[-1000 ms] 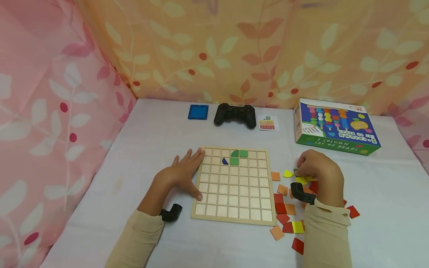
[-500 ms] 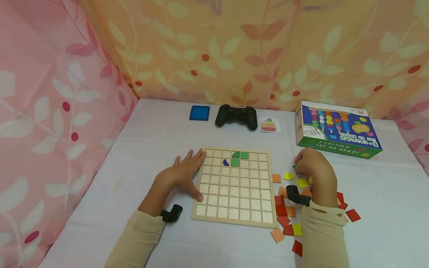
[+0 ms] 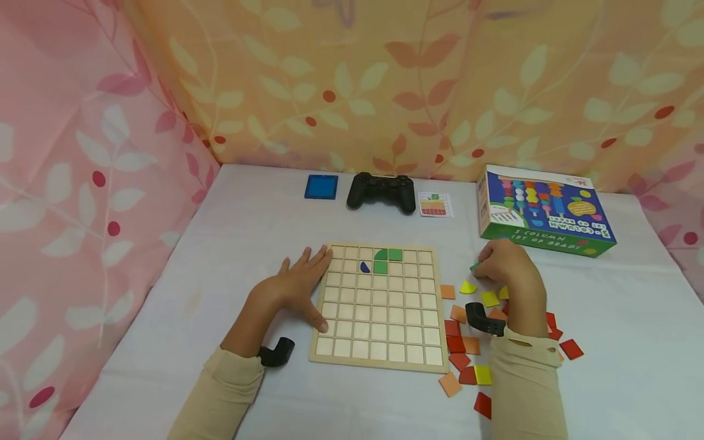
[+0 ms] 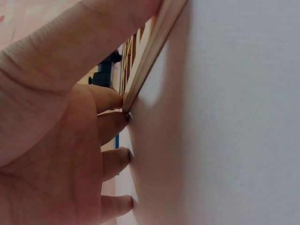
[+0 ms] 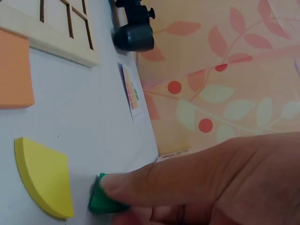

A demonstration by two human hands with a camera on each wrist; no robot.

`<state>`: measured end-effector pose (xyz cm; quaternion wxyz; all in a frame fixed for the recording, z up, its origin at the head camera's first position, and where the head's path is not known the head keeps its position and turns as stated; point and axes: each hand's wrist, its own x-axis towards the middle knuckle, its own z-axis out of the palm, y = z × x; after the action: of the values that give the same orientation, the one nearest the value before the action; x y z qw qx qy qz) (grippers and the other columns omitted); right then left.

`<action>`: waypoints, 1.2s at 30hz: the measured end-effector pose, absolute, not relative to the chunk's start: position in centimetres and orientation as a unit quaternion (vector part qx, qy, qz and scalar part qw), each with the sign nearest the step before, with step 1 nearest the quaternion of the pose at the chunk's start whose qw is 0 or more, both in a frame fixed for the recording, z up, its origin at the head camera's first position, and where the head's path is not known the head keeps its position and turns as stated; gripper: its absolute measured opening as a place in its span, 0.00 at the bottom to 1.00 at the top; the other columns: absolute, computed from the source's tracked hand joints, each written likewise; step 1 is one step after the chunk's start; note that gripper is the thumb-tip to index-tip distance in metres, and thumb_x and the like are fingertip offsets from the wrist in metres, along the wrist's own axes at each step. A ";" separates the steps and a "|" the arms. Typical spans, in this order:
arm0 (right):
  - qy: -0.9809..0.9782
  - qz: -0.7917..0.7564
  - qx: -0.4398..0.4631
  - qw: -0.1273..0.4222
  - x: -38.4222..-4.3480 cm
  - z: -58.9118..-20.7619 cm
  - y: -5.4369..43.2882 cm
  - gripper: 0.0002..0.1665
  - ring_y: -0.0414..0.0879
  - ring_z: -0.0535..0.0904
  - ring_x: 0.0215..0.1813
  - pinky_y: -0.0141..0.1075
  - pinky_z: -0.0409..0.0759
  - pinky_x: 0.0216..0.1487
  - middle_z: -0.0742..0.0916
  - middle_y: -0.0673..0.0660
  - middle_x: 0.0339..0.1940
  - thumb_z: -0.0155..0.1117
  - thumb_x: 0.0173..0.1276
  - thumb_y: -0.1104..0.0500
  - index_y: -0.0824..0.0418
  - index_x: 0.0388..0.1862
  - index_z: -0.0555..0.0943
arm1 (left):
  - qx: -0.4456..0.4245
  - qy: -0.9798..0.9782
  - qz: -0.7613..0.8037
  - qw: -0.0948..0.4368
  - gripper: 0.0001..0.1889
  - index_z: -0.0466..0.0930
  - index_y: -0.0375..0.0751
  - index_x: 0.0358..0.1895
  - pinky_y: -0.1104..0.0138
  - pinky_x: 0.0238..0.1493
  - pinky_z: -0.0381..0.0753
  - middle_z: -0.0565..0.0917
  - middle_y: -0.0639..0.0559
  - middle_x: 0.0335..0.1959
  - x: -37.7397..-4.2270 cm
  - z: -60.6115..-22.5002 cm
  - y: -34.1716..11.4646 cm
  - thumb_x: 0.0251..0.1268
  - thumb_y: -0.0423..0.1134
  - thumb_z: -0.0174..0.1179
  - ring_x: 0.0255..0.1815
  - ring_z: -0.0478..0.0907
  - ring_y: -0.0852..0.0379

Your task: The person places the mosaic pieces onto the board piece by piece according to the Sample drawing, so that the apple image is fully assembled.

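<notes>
My left hand (image 3: 288, 293) lies with fingers spread along the left side of the wooden grid board (image 3: 379, 315). Its thumb and fingertips touch the board's edge, also seen in the left wrist view. Three green pieces (image 3: 380, 267) and a small dark blue piece (image 3: 365, 267) sit in the board's upper cells. To the right of the board, my right hand (image 3: 508, 266) pinches a green tile (image 5: 105, 199) between thumb and fingers, close to the table. Beside it lies a yellow quarter-round tile (image 5: 46, 178). Part of the held tile is hidden by the thumb.
Red, orange (image 3: 450, 384) and yellow tiles lie scattered right of the board, partly under the right arm. Behind stand a blue square tray (image 3: 321, 187), a black game controller (image 3: 381, 193), a pattern card (image 3: 436, 205) and a bead-set box (image 3: 547, 211).
My right hand has shifted slightly left and away from the yellow tiles, drawing the green tile with it. The left hand stays on the board's edge.
</notes>
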<state>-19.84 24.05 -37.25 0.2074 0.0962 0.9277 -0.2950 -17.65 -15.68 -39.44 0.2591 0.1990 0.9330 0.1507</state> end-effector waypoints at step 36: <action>0.928 -0.337 -0.129 0.093 -20.4 -39.2 12.7 0.03 0.49 0.79 0.35 0.45 0.78 0.43 0.85 0.53 0.27 0.72 0.62 0.66 0.63 0.31 0.85 | 0.192 0.935 0.153 0.257 0.79 0.34 0.45 0.82 0.39 0.74 0.31 0.35 0.50 0.82 -17.7 -40.1 -15.9 0.29 0.63 0.83 0.81 0.27 0.44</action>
<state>-20.43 12.70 -39.15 0.0929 -0.1293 0.9281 -0.3366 -17.68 -15.86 -40.06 0.2574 0.1916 0.9348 0.1526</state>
